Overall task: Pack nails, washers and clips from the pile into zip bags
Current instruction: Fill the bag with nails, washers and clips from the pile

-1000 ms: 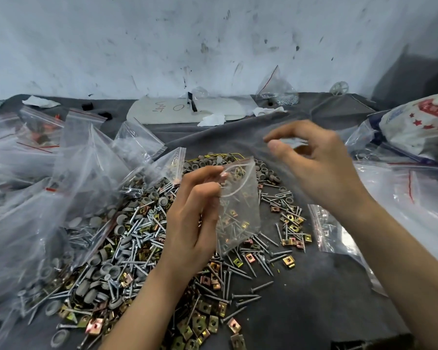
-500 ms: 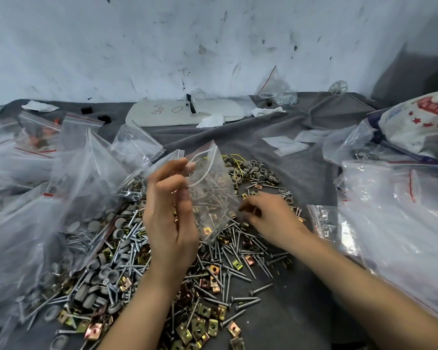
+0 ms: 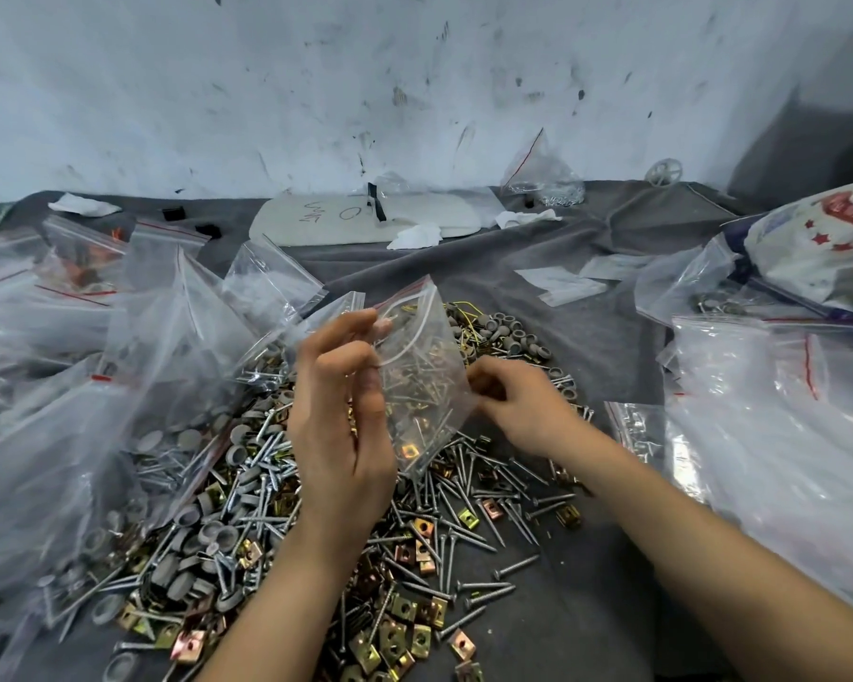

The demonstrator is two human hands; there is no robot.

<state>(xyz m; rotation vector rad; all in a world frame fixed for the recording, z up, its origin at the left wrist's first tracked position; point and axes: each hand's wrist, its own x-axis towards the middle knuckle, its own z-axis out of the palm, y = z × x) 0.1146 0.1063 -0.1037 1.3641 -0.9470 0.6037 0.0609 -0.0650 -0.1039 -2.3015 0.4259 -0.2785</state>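
Your right hand [image 3: 518, 406] has dropped from mid-air to the heap of silver nails, grey washers and brass clips [image 3: 346, 534], fingers closed, probably on pieces. Your left hand [image 3: 341, 415] pinches the small clear zip bag [image 3: 422, 381] open above it, ready to fill.

Illumination is soft, diffuse and cool, with no single source visible. Shadows are faint; a darker zone occupies the upper right corner beside the wall [image 3: 414, 81]. The clear zip bags [image 3: 94, 411] at left and right carry pale white glare that veils their contents. Wide-angle distortion bows the rear edge of the worktop [image 3: 611, 337] and stretches the forearms at the lower frame edge. Focus is adequate at centre; detail softens toward the borders, with a smeared, compressed texture.
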